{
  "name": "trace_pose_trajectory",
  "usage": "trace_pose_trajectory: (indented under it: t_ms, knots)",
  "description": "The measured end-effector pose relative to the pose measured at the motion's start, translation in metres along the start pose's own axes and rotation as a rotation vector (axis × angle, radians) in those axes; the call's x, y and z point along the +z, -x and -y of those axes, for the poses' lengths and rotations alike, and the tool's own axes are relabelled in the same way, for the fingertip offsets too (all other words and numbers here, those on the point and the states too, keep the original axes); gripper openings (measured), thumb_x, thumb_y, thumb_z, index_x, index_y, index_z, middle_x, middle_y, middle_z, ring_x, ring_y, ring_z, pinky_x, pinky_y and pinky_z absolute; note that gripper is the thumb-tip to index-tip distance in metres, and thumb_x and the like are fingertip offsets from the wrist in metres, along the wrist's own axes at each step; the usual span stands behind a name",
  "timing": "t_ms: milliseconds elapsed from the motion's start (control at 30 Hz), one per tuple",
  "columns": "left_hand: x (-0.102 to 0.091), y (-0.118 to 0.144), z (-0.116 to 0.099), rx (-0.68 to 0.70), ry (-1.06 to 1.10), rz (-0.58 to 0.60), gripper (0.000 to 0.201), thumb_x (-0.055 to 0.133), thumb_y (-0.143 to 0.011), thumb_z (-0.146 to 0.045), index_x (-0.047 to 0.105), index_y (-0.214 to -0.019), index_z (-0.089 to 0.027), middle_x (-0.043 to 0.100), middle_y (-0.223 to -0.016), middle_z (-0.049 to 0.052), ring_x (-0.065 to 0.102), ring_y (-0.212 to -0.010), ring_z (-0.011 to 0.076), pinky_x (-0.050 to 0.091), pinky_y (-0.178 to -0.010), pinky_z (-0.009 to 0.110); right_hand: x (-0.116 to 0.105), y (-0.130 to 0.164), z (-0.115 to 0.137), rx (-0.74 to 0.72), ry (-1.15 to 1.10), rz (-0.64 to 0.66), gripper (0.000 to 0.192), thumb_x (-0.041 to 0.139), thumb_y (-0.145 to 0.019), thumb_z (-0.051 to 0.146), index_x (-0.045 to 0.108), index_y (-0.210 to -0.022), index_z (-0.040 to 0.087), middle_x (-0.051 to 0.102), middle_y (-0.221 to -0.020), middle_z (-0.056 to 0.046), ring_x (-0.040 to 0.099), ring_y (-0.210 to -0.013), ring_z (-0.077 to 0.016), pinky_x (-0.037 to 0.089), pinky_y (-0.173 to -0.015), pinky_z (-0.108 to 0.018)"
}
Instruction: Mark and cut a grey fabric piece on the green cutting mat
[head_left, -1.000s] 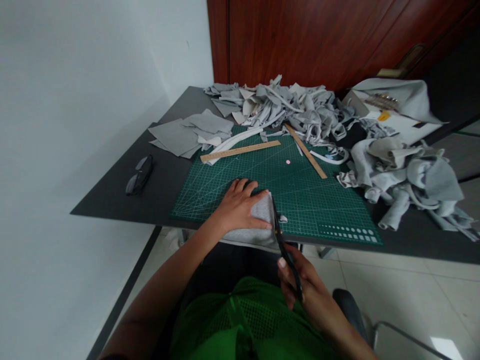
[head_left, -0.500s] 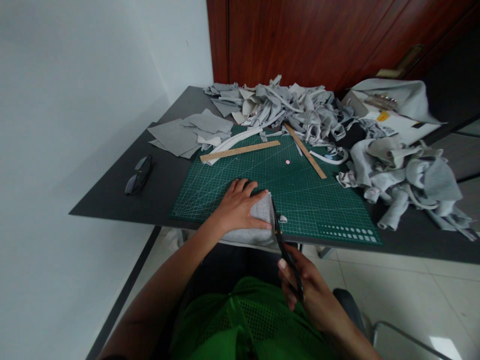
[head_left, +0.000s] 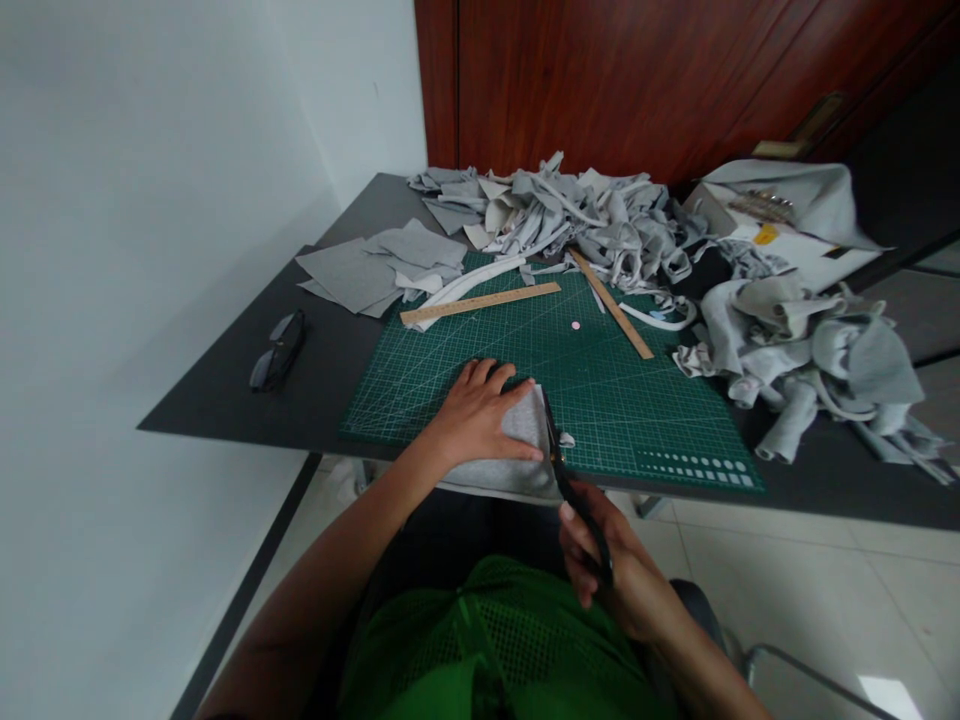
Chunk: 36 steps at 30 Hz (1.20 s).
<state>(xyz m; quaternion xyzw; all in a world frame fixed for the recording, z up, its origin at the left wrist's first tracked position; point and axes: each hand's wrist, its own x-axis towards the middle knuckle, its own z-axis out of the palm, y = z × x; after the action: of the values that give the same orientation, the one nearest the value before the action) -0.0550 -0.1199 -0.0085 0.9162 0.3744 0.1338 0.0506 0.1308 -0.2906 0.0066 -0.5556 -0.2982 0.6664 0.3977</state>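
Note:
A piece of grey fabric [head_left: 517, 475] lies at the front of the green cutting mat [head_left: 600, 390], its near part hanging over the table edge. My left hand [head_left: 487, 415] rests flat on it with the fingers spread. My right hand [head_left: 600, 550] grips black scissors [head_left: 576, 500] by the handles. Their blades run along the fabric's right edge, just right of my left fingertips. A small fabric scrap [head_left: 567, 440] sits on the mat beside the blades. Whether the blade tips are between layers is too small to tell.
Two wooden rulers [head_left: 480, 303] and white strips lie on the mat's far half. Grey scraps [head_left: 592, 215] heap along the back, with another pile [head_left: 817, 350] at right near a white box [head_left: 795, 250]. Flat grey pieces [head_left: 360, 270] and glasses [head_left: 277, 350] are at left.
My right hand has shifted slightly, and the scissor handles look closer together than before. My left hand stays pressed on the fabric in nearly the same place.

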Motion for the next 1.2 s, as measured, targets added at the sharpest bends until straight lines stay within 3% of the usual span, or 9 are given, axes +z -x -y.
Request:
trace_pose_trajectory:
  t_ms: [133, 267, 367, 633, 1000, 1200]
  knots:
    - [0.000, 0.000, 0.000, 0.004, -0.011, 0.003, 0.107, 0.067, -0.071, -0.090, 0.051, -0.154, -0.025, 0.049, -0.150, 0.013, 0.038, -0.141, 0.0399, 0.024, -0.124, 0.056, 0.000, -0.001, 0.002, -0.008, -0.008, -0.008, 0.077, 0.079, -0.080, 0.067, 0.043, -0.132, 0.023, 0.046, -0.061, 0.014, 0.036, -0.038, -0.0053, 0.036, -0.035, -0.018]
    - [0.000, -0.001, 0.000, 0.004, -0.015, 0.005, 0.107, 0.067, -0.071, -0.090, 0.052, -0.154, -0.024, 0.050, -0.149, 0.014, 0.039, -0.141, 0.0404, 0.026, -0.123, 0.055, -0.003, 0.001, 0.002, -0.020, 0.000, -0.025, 0.086, 0.082, -0.079, 0.063, 0.037, -0.141, 0.024, 0.058, -0.069, 0.009, 0.042, -0.043, -0.0068, 0.040, -0.038, -0.020]
    - [-0.001, -0.001, -0.001, -0.007, -0.016, 0.013, 0.107, 0.068, -0.071, -0.090, 0.051, -0.154, -0.025, 0.050, -0.151, 0.013, 0.038, -0.142, 0.0407, 0.027, -0.123, 0.055, -0.007, 0.004, 0.002, -0.018, -0.011, -0.035, 0.082, 0.085, -0.077, 0.061, 0.041, -0.138, 0.026, 0.062, -0.077, 0.006, 0.048, -0.049, -0.0086, 0.041, -0.041, -0.021]
    - [0.003, 0.000, 0.000, -0.008, 0.001, 0.001, 0.109, 0.067, -0.071, -0.090, 0.048, -0.156, -0.025, 0.049, -0.152, 0.013, 0.036, -0.143, 0.0409, 0.023, -0.125, 0.056, -0.014, -0.001, -0.010, -0.095, -0.017, -0.062, 0.060, 0.076, -0.088, 0.057, 0.051, -0.133, 0.026, 0.056, -0.074, 0.007, 0.047, -0.047, -0.0082, 0.036, -0.041, -0.021]
    - [0.003, -0.001, 0.001, -0.012, 0.022, 0.011, 0.112, 0.065, -0.071, -0.091, 0.047, -0.157, -0.022, 0.047, -0.153, 0.014, 0.035, -0.144, 0.0415, 0.021, -0.126, 0.057, -0.017, -0.005, -0.011, -0.120, 0.097, -0.056, 0.066, 0.071, -0.091, 0.060, 0.049, -0.142, 0.024, 0.049, -0.060, 0.010, 0.044, -0.044, -0.0101, 0.035, -0.042, -0.022]
    - [0.003, -0.001, 0.001, -0.006, 0.024, 0.000, 0.112, 0.066, -0.070, -0.090, 0.048, -0.157, -0.022, 0.048, -0.152, 0.014, 0.036, -0.143, 0.0410, 0.022, -0.126, 0.056, -0.013, -0.003, -0.012, -0.127, 0.095, -0.075, 0.059, 0.070, -0.093, 0.059, 0.053, -0.139, 0.025, 0.050, -0.064, 0.009, 0.043, -0.043, -0.0086, 0.035, -0.042, -0.023]
